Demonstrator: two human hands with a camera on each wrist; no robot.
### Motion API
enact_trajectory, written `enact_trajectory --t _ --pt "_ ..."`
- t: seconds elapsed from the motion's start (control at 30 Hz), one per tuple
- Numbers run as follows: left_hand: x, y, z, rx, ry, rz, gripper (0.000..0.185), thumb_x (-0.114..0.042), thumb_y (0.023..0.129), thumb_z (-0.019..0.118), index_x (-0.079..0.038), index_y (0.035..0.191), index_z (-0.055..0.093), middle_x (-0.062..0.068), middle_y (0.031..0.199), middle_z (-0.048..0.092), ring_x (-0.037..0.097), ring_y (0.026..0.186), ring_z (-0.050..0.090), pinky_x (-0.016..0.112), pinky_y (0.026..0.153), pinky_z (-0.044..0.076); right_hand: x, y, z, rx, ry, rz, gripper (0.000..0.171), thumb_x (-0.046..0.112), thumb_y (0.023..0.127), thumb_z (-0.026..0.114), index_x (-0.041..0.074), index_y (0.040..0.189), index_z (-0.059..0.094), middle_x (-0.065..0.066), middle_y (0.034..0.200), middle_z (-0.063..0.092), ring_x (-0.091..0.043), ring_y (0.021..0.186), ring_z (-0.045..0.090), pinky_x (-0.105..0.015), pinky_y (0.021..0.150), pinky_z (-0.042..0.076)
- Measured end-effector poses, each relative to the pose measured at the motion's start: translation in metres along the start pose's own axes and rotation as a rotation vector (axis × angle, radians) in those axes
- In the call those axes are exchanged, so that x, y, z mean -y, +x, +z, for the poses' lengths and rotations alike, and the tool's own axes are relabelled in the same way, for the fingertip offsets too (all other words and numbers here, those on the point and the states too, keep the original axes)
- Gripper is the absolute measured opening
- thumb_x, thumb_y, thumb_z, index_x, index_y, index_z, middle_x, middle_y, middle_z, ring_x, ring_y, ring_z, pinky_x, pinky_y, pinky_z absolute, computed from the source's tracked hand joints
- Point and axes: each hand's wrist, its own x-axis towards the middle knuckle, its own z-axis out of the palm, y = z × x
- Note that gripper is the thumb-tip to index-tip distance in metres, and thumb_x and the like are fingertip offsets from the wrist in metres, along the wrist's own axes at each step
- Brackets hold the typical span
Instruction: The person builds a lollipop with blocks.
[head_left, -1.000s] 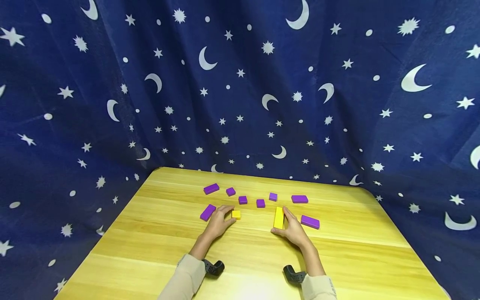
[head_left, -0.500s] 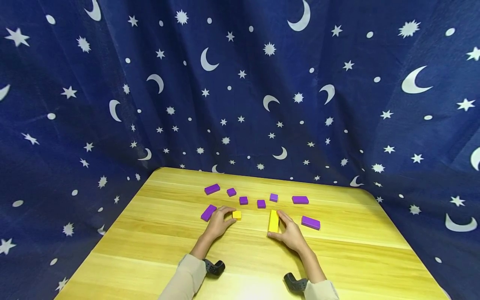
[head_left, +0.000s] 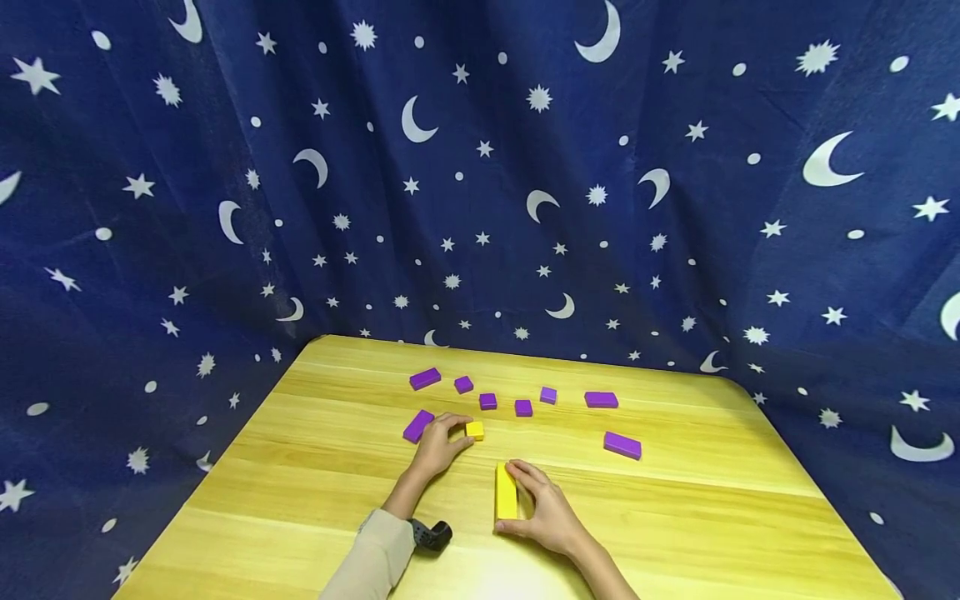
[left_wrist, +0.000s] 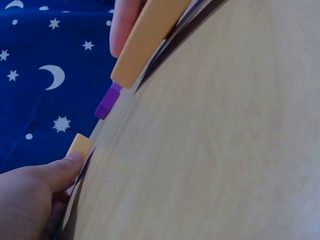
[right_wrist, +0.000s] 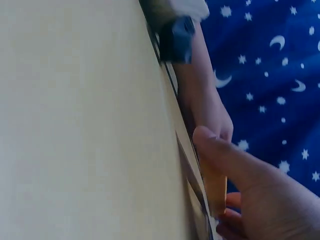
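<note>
My left hand [head_left: 438, 444] pinches a small yellow block [head_left: 475, 431] between thumb and fingers, left of the table's middle. Nearer to me, my right hand [head_left: 542, 510] grips a long yellow block [head_left: 506, 492] by its two ends, thumb at the near end and fingertips at the far one. In the left wrist view, the long yellow block [left_wrist: 147, 42] slants across the top, and the small yellow block [left_wrist: 79, 145] shows at the left thumb. The right wrist view has the long block [right_wrist: 215, 185] partly covered by the right thumb; whether it touches the table I cannot tell.
Several purple blocks lie in a loose arc farther back: a long purple block [head_left: 417, 426] beside the left hand, small purple blocks [head_left: 487, 402] mid-table, and another long purple block [head_left: 622, 445] at right. A blue curtain [head_left: 480, 167] with stars hangs behind the wooden table [head_left: 712, 500].
My right hand has carried the long yellow block leftward and nearer to me, away from the purple blocks at right. The left hand keeps its place on the small yellow block.
</note>
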Motion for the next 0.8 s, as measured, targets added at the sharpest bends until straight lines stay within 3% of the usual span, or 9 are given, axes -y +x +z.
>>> enact_trajectory --t 0.33,0.8 --pt "0.0018 0.0004 0.002 0.001 0.033 0.013 0.032 -0.019 0.078 0.074 -0.01 0.108 0.068 0.007 0.108 0.063 0.025 0.104 0.057 0.039 0.091 0.046 0.0019 -0.0072 0.0084 -0.033 -0.059 0.02 0.092 0.054 0.068 0.074 0.005 0.138 0.042 -0.011 0.142 0.036 -0.036 0.125 0.038 -0.056 0.096 0.037" --pt "0.0043 0.0007 -0.0012 0.007 -0.045 0.025 0.038 -0.022 0.08 0.073 -0.007 0.114 0.065 0.007 0.11 0.063 0.025 0.104 0.057 0.04 0.09 0.046 -0.0013 -0.0067 0.0072 -0.051 -0.053 -0.01 0.096 0.055 0.068 0.072 0.003 0.141 0.037 -0.015 0.145 0.033 -0.036 0.13 0.03 -0.056 0.1 0.032"
